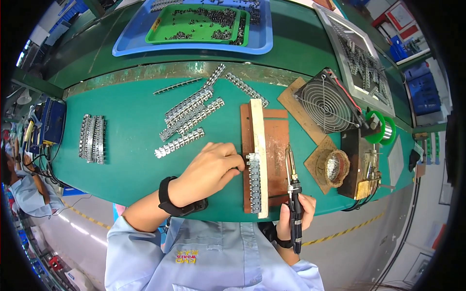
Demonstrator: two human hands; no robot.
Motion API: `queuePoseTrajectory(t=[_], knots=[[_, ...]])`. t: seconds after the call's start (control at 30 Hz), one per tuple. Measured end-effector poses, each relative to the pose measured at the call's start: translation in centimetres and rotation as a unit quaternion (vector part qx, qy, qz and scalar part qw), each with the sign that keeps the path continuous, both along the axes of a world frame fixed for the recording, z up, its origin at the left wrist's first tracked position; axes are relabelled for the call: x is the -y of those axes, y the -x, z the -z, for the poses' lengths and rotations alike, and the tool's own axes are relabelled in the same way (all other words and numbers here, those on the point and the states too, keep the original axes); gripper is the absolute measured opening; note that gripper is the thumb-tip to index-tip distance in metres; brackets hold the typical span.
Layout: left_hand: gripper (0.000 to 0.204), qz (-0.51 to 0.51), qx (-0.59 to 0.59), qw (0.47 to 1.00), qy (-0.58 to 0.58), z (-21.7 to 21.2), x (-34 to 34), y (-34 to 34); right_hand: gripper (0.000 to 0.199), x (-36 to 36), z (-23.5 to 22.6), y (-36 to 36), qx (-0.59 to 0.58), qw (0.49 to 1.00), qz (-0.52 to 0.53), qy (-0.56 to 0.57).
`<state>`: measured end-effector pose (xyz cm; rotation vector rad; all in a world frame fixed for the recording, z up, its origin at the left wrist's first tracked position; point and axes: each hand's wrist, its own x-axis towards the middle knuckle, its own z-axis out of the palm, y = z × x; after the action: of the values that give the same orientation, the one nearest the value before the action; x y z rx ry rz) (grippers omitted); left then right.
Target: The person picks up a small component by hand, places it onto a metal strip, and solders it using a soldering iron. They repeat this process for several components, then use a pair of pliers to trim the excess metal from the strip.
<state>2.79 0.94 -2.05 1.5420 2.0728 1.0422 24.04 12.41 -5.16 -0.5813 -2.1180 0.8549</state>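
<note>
My left hand (213, 167) is closed, with fingertips pinched at the left edge of a wooden jig. Whatever sits between those fingertips is too small or hidden to make out. Beside them, a metal strip of small connector-like parts (255, 186) lies along the jig's pale wooden bar (257, 131). My right hand (303, 213) grips a black-handled soldering iron (295, 208), whose thin tip points away from me over the brown base board (277, 165). The tip appears apart from the strip.
Several metal strips (189, 109) lie beyond my left hand, and a stack of strips (92, 138) sits far left. At right are a fan (325, 102), a round solder-filled dish (335, 167) and a green solder spool (388, 128). A blue tray (131, 41) stands at the back.
</note>
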Motion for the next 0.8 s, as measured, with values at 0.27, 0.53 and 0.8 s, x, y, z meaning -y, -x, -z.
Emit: queuePoseTrajectory(t=[0.27, 0.53, 0.8], knots=[[0.01, -0.001, -0.036, 0.999, 0.015, 0.0, -0.1, 0.1, 0.036, 0.0, -0.4, -0.1, 0.003, 1.0, -0.008, 0.002], [0.008, -0.051, -0.001, 0.999, 0.003, -1.1, 0.0, 0.2, 0.036, -0.3, 0.5, -0.5, -0.002, 1.0, 0.003, -0.003], [0.008, -0.045, 0.242, 0.969, 0.021, -1.6, 0.5, 0.7, 0.037, -0.4, 0.9, -0.4, -0.004, 1.0, -0.004, -0.017]])
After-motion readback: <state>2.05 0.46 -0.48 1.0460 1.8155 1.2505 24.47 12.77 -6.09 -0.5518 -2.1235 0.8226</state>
